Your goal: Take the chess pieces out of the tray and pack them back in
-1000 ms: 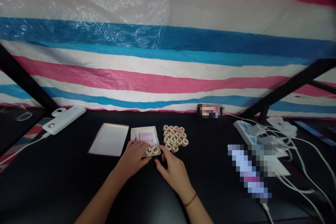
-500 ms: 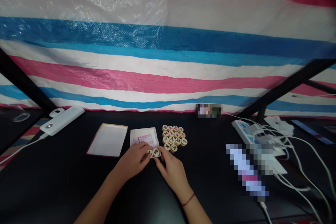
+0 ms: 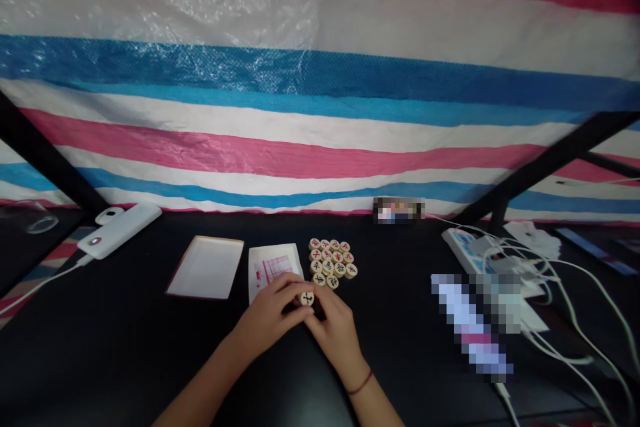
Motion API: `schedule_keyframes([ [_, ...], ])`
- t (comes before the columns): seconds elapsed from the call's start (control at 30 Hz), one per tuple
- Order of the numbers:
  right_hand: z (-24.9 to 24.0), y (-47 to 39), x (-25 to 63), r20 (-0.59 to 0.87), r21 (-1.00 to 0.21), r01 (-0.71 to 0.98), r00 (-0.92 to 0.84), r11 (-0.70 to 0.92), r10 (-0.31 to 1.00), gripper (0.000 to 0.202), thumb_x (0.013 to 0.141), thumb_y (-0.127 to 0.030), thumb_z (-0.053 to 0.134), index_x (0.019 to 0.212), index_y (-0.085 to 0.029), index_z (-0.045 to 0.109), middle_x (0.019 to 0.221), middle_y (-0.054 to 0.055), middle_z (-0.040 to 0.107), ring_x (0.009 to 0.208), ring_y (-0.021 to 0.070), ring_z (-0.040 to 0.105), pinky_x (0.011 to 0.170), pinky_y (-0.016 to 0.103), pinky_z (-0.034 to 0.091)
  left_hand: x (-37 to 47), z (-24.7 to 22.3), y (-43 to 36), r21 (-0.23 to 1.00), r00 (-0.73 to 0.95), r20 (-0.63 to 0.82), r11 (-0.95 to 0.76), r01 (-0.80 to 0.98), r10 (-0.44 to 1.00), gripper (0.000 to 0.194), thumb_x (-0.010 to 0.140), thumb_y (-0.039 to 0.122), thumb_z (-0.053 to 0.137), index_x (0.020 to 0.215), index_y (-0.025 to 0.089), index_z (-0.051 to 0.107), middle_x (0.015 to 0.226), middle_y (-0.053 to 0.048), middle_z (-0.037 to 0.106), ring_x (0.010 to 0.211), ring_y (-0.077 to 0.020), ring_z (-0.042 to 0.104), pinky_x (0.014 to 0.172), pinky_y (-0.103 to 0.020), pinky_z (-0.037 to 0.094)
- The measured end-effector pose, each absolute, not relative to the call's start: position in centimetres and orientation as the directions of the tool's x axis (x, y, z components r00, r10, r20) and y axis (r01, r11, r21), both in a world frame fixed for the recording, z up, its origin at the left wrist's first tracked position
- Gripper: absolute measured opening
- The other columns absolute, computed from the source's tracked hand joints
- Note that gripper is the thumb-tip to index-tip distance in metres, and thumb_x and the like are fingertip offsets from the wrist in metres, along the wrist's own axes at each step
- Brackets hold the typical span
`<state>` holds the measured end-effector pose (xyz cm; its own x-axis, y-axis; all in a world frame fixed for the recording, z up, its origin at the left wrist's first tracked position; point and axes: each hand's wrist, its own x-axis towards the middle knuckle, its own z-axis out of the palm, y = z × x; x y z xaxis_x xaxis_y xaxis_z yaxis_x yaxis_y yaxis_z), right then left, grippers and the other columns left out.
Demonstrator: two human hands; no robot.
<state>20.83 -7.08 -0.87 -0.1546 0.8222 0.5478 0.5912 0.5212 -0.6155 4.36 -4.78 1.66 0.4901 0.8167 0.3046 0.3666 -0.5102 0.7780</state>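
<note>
In the head view, a Chinese chess piece (image 3: 307,299) with a black character is between my two hands, in front of the near right corner of the white box (image 3: 255,260). The thumb and fingers of my left hand (image 3: 274,312) are closed on the piece from the left. My right hand (image 3: 334,321) closes on it from the right, with a thin red cord on its wrist. Fingers cover part of the piece, and anything else beneath them is hidden. A printed paper (image 3: 273,269) lies inside the box. Behind my right hand, several chess pieces (image 3: 327,268) stand in close rows, with red or black characters.
A shallow box lid (image 3: 206,268) lies to the left on the black table (image 3: 125,340). Further left is a white power bank (image 3: 120,230) with a cable. A power strip (image 3: 463,250), tangled white cables and a blurred-out phone (image 3: 470,327) lie to the right. A striped tarp (image 3: 300,153) hangs behind.
Both hands have shifted slightly right and nearer to me, off the box's near edge. Two pieces showed between the fingers before; one shows now. The rows of pieces look the same.
</note>
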Motion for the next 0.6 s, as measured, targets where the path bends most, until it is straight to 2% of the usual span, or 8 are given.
schedule_keyframes([
  [0.17,-0.9,-7.1,21.3,0.578,-0.591,0.608,-0.14,0.531,0.804,0.022,0.088,-0.02,0.056,0.11,-0.02,0.059,0.089,0.005,0.067,0.073,0.0159,0.063,0.065,0.026,0.054,4.4,1.4,-4.8,0.68,0.476,0.39,-0.595,0.428,0.788,0.029,0.094,0.026,0.054,0.122,0.026,0.057,0.114,-0.005,0.062,0.105,-0.0176,0.061,0.094,-0.031,0.05],
  [0.23,-0.8,-6.9,22.1,0.612,-0.575,0.66,-0.046,0.484,0.79,0.021,0.087,-0.022,0.059,0.108,-0.02,0.059,0.089,0.005,0.066,0.075,0.0165,0.062,0.066,0.028,0.053,4.3,1.3,-4.7,0.659,0.412,0.431,-0.592,0.464,0.803,0.029,0.095,0.029,0.052,0.123,0.025,0.057,0.114,-0.006,0.063,0.107,-0.0185,0.061,0.095,-0.031,0.05],
  [0.33,-1.0,-6.5,23.8,0.637,-0.581,0.749,0.175,0.319,0.751,0.017,0.087,-0.028,0.058,0.101,-0.018,0.061,0.093,0.008,0.063,0.085,0.0206,0.06,0.074,0.034,0.051,3.9,1.2,-4.5,0.643,0.331,0.462,-0.568,0.514,0.823,0.029,0.095,0.031,0.051,0.123,0.024,0.057,0.113,-0.006,0.063,0.107,-0.0191,0.062,0.095,-0.032,0.051],
  [0.47,-2.4,-6.3,26.0,0.528,-0.63,0.769,0.321,0.108,0.786,0.029,0.087,-0.037,0.054,0.105,-0.016,0.061,0.092,0.009,0.063,0.081,0.0218,0.059,0.074,0.036,0.049,3.6,0.7,-4.2,0.646,0.316,0.449,-0.548,0.532,0.836,0.027,0.095,0.028,0.05,0.119,0.024,0.06,0.111,-0.006,0.062,0.106,-0.0191,0.062,0.095,-0.032,0.052],
  [0.6,-3.9,-6.5,26.9,0.441,-0.618,0.785,0.3,0.044,0.846,0.03,0.084,-0.043,0.055,0.097,-0.017,0.06,0.086,0.008,0.064,0.076,0.0222,0.057,0.072,0.036,0.048,3.8,0.3,-4.2,0.668,0.323,0.419,-0.529,0.523,0.849,0.027,0.095,0.024,0.049,0.119,0.026,0.061,0.112,-0.006,0.062,0.105,-0.0187,0.062,0.095,-0.033,0.051],
])
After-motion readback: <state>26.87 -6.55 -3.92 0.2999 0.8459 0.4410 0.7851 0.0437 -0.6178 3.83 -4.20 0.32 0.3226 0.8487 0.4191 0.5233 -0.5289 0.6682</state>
